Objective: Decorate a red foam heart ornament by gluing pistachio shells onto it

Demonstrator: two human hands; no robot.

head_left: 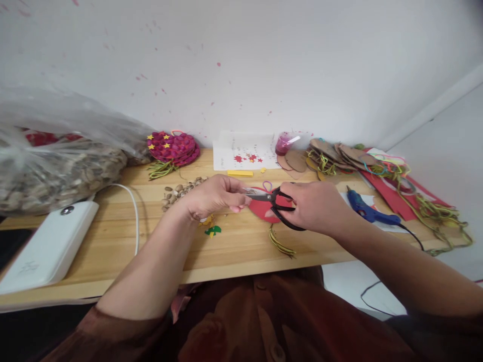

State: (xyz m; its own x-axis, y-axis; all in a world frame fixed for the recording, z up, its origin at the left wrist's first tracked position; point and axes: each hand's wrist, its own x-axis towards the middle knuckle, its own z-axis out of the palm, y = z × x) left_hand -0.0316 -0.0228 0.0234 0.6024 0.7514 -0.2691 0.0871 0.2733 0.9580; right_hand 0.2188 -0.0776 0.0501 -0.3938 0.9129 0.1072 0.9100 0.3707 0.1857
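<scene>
My right hand [317,207] is wrapped round the black handles of a pair of scissors [267,197], whose blades point left. At the blade tips, my left hand [217,195] is closed in a pinch; what lies between its fingertips is too small to make out. Beneath the scissors lies a red disc [260,212], partly hidden, with a purple loop [267,185] at its top and a yellow-green string tassel [281,245] below. Several loose brown shells [171,195] lie behind my left hand. Green and yellow scraps [213,231] are close to my left wrist.
A blue glue gun [372,210] lies at right, near tangled cords [433,213] and cardboard discs [328,153]. At left are a white power bank [51,246] and a plastic bag of shells [71,166]. A purple star-decorated piece [173,149] and a cup [283,145] stand by the wall.
</scene>
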